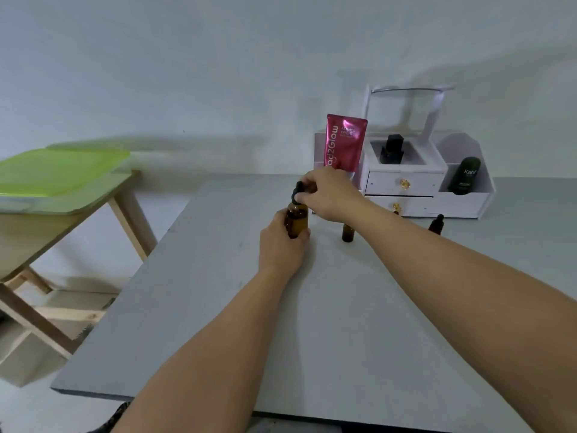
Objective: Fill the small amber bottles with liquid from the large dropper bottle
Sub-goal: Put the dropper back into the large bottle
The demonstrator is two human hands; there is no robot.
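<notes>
Your left hand [281, 245] is wrapped around the body of the large amber dropper bottle [297, 222], which stands upright on the grey desk [312, 323] toward its far edge, a little left of the middle. Your right hand [327, 193] is closed over the bottle's black dropper cap [299, 192], thumb and fingertips pinching it just above the neck; whether the cap is seated or lifted free is hard to tell from here.

You have two small amber bottles in view. One, with no cap [347, 232], stands upright just right of the large bottle, close behind your right wrist. The other, wearing a black dropper top [436, 225], stands further right, partly hidden by your right forearm, just in front of the organiser.

At the far right corner of the desk sits one white drawer organiser [406, 189] with two small drawers, each with a gold knob. It holds three items: a pink Glad2Glow sachet [345, 142] standing at its left end, a black square bottle [392, 149] in the middle well, and a dark Kahf bottle [464, 176] leaning in the right tray.

Off the desk's left edge stands one wooden side table [62, 220] carrying one lime-green tray [59, 171].
</notes>
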